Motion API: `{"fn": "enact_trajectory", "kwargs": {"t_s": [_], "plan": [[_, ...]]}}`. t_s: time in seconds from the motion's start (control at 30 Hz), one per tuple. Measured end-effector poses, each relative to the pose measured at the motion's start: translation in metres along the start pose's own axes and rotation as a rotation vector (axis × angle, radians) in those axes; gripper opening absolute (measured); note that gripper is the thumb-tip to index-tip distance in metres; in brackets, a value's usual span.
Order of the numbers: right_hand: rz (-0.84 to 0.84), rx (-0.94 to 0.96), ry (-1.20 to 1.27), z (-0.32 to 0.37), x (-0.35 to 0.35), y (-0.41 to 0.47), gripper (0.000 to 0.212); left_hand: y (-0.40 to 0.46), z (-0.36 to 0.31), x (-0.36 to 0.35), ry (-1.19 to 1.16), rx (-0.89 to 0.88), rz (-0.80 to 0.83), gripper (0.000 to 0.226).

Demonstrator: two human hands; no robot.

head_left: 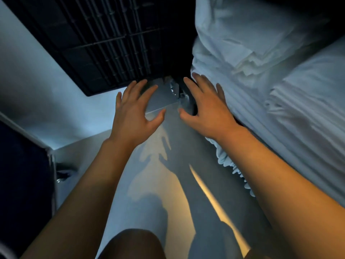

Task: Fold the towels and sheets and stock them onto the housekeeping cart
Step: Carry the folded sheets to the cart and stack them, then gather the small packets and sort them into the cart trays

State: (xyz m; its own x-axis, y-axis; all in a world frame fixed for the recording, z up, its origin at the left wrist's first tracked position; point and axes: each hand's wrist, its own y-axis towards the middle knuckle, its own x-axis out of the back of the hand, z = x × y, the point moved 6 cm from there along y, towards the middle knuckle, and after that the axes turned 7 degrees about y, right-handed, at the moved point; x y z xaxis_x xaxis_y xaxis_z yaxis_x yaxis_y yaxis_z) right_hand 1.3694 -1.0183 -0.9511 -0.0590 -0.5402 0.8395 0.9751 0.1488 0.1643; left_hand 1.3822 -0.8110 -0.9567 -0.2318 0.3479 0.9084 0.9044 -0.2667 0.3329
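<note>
Both hands empty, fingers spread: left hand over the floor | right hand at the near edge of the rumpled white sheets, likely reaching to gather them | dark cart just beyond.

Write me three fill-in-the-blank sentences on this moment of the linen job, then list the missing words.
1. Both hands are open and hold ____.
2. The pile of white linen lies on the person's ____ side.
3. The hand nearest the linen is the ____ hand, while the left hand hangs over the floor.

Missing words: nothing; right; right
</note>
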Motion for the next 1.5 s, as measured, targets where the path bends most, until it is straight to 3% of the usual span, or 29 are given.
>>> {"fn": "enact_trajectory", "kwargs": {"t_s": [0.3,0.5,1.1,1.5], "plan": [[0.098,-0.146,0.059,0.018,0.007,-0.039,0.085,-0.034,-0.013,0.015,-0.035,0.114,0.158,0.067],[0.075,-0.268,0.165,0.075,0.07,-0.055,0.083,-0.014,-0.056,0.093,-0.108,0.149,0.172,0.066],[-0.053,-0.1,0.113,0.354,0.4,0.07,0.083,0.151,-0.097,0.522,-0.064,0.093,0.019,0.064],[-0.222,0.213,0.028,0.505,0.596,0.127,0.081,0.211,-0.126,0.776,0.069,0.028,-0.287,0.058]]}}
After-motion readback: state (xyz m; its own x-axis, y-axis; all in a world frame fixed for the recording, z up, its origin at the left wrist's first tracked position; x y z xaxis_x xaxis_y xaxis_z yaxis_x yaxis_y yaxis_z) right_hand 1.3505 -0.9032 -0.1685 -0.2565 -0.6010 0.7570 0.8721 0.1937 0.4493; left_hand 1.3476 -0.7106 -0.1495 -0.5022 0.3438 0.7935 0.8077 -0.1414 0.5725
